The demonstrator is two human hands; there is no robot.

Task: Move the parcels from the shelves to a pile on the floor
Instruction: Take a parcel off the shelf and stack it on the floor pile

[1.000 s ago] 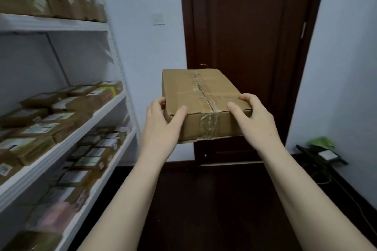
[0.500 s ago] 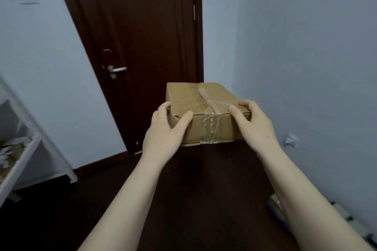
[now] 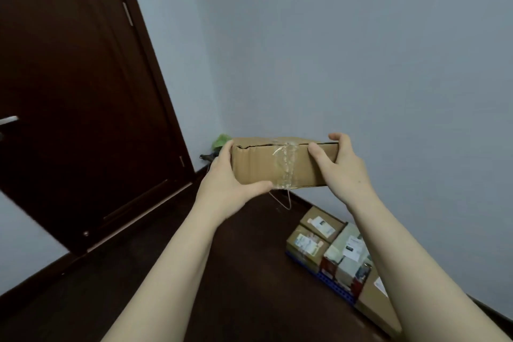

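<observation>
Dark floor (image 3: pixel 236 272), pile (image 3: pixel 327 244) at 4 o'clock, has swung into view; left hand (image 3: pixel 224 178) and right hand (image 3: pixel 341 164) grip the parcel (image 3: pixel 266 164), so delivery looks near.

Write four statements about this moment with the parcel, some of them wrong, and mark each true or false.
1. The left hand and right hand both grip one cardboard box. True.
2. The box rests on the floor. False: it is held in the air, apart from the pile of parcels at the lower right.
3. Clear tape crosses the box's near face. True.
4. The pile sits against the door. False: it lies along the pale wall; the dark door is on the left.
</observation>
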